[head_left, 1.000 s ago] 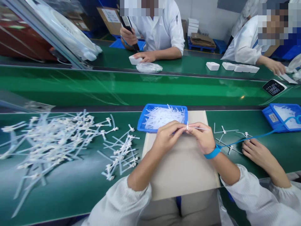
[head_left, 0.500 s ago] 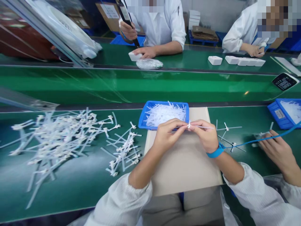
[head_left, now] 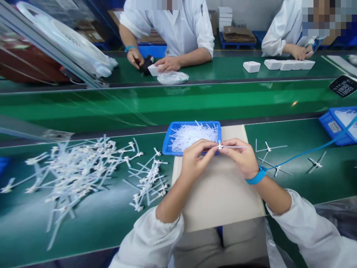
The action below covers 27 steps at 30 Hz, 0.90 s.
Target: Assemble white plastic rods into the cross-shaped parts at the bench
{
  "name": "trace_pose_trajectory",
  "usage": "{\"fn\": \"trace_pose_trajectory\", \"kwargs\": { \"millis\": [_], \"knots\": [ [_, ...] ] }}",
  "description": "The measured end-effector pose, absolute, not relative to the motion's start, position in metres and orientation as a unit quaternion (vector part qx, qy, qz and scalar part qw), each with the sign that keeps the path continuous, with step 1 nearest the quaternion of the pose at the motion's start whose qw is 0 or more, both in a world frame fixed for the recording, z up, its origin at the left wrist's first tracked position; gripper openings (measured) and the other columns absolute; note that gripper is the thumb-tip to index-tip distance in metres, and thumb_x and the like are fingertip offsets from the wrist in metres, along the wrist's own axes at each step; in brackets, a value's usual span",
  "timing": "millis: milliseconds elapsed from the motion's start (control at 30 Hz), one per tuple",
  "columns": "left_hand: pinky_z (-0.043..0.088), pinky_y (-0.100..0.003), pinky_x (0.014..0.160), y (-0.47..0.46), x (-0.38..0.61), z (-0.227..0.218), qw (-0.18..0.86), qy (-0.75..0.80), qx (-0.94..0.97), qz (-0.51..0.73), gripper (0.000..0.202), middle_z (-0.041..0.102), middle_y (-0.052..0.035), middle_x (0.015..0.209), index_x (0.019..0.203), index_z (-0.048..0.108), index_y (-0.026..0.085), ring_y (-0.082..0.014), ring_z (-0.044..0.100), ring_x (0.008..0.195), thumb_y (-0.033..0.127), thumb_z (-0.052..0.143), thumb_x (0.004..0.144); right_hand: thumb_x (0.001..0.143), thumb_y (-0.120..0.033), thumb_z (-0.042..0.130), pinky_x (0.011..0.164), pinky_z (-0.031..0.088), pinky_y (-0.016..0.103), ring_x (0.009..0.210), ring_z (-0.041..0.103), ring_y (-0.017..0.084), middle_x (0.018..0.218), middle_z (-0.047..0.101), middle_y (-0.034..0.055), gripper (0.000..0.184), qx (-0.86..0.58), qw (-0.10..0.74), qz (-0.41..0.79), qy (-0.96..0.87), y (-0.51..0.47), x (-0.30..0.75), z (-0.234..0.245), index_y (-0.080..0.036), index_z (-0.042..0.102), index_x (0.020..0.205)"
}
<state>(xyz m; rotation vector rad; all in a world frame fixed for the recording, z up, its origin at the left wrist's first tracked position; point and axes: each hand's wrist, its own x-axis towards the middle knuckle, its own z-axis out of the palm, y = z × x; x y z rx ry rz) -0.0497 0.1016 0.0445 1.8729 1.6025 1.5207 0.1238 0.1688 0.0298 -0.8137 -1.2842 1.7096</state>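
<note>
Between my fingertips, above the beige board, is a small white connector with thin tubes. My left hand pinches it from the left side. My right hand, with a blue band on the wrist, pinches it from the right, and a thin translucent tube runs along those fingers. Just behind my hands stands a blue tray filled with short translucent tubes. To the left lies a small pile of connectors with tubes, with a larger pile beyond it.
Several loose tubed connectors lie on the green table at right. A blue cord runs from my wristband past a second blue tray. Across the green divider, two people work with white boxes.
The neighbour's hand at the right has left the view, and a tubed connector now lies there. The person opposite has lowered the dark tool to the white box. My hands keep their pinch.
</note>
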Motion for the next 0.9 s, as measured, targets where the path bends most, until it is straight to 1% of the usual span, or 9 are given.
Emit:
{"fn": "trace_pose_trajectory", "kwargs": {
  "millis": [200,333,533,667,700,767,833,900],
  "knots": [
    [0.059,-0.026,0.079,0.102,-0.049,0.044,0.107,0.537,0.655,0.521,0.007,0.081,-0.0043,0.092,0.093,0.077,0.018,-0.0158,0.075,0.084,0.017,0.074,0.099,0.074,-0.056,0.095,0.091,0.063,0.04,0.092,0.077,0.024,0.093,0.083,0.0062,0.042,-0.318,0.417,0.676,-0.517,0.167,0.123,0.033,-0.021,0.082,0.091],
    [0.06,-0.028,0.081,0.101,-0.051,0.042,0.104,0.519,0.671,0.519,0.01,0.082,-0.0045,0.091,0.092,0.078,0.019,-0.0163,0.076,0.084,0.015,0.073,0.099,0.074,-0.054,0.095,0.09,0.063,0.04,0.092,0.077,0.025,0.093,0.083,0.0065,0.037,-0.334,0.42,0.652,-0.536,0.167,0.125,0.034,-0.021,0.082,0.086],
    [0.06,-0.028,0.082,0.106,-0.055,0.032,0.118,0.508,0.673,0.524,0.008,0.083,-0.0063,0.094,0.095,0.079,0.018,-0.0171,0.077,0.086,0.016,0.073,0.1,0.077,-0.052,0.093,0.089,0.063,0.04,0.091,0.078,0.025,0.094,0.084,0.0078,0.035,-0.348,0.394,0.64,-0.561,0.17,0.13,0.031,-0.021,0.083,0.088],
    [0.06,-0.031,0.083,0.111,-0.054,0.028,0.123,0.487,0.695,0.515,0.01,0.081,-0.0079,0.095,0.103,0.08,0.019,-0.0186,0.077,0.088,0.023,0.071,0.103,0.079,-0.053,0.092,0.089,0.062,0.039,0.091,0.078,0.025,0.097,0.083,0.0083,0.036,-0.337,0.382,0.616,-0.6,0.178,0.134,0.028,-0.021,0.082,0.091],
    [0.061,-0.032,0.084,0.11,-0.053,0.028,0.116,0.481,0.7,0.515,0.012,0.081,-0.0087,0.098,0.107,0.08,0.019,-0.0196,0.077,0.091,0.026,0.07,0.104,0.081,-0.053,0.091,0.089,0.062,0.039,0.091,0.077,0.025,0.098,0.083,0.0085,0.035,-0.333,0.379,0.611,-0.61,0.18,0.137,0.028,-0.021,0.081,0.092],
    [0.061,-0.035,0.089,0.1,-0.054,0.031,0.094,0.482,0.707,0.508,0.021,0.079,-0.0114,0.109,0.12,0.077,0.02,-0.0221,0.076,0.101,0.032,0.071,0.104,0.083,-0.054,0.088,0.089,0.062,0.04,0.089,0.077,0.025,0.098,0.083,0.0086,0.036,-0.337,0.377,0.602,-0.618,0.183,0.149,0.028,-0.021,0.08,0.095],
    [0.061,-0.036,0.093,0.082,-0.061,0.033,0.071,0.501,0.705,0.496,0.029,0.076,-0.0129,0.119,0.131,0.073,0.021,-0.0229,0.074,0.109,0.033,0.07,0.104,0.086,-0.056,0.086,0.084,0.062,0.039,0.084,0.077,0.025,0.094,0.081,0.0083,0.039,-0.372,0.375,0.58,-0.62,0.185,0.174,0.027,-0.021,0.08,0.102],
    [0.06,-0.036,0.097,0.059,-0.079,0.032,0.049,0.537,0.693,0.478,0.03,0.074,-0.0119,0.123,0.136,0.07,0.023,-0.0222,0.072,0.111,0.029,0.065,0.107,0.086,-0.06,0.084,0.076,0.06,0.037,0.078,0.073,0.024,0.089,0.079,0.0079,0.043,-0.413,0.371,0.546,-0.627,0.184,0.209,0.025,-0.02,0.079,0.103]
  ]
}}
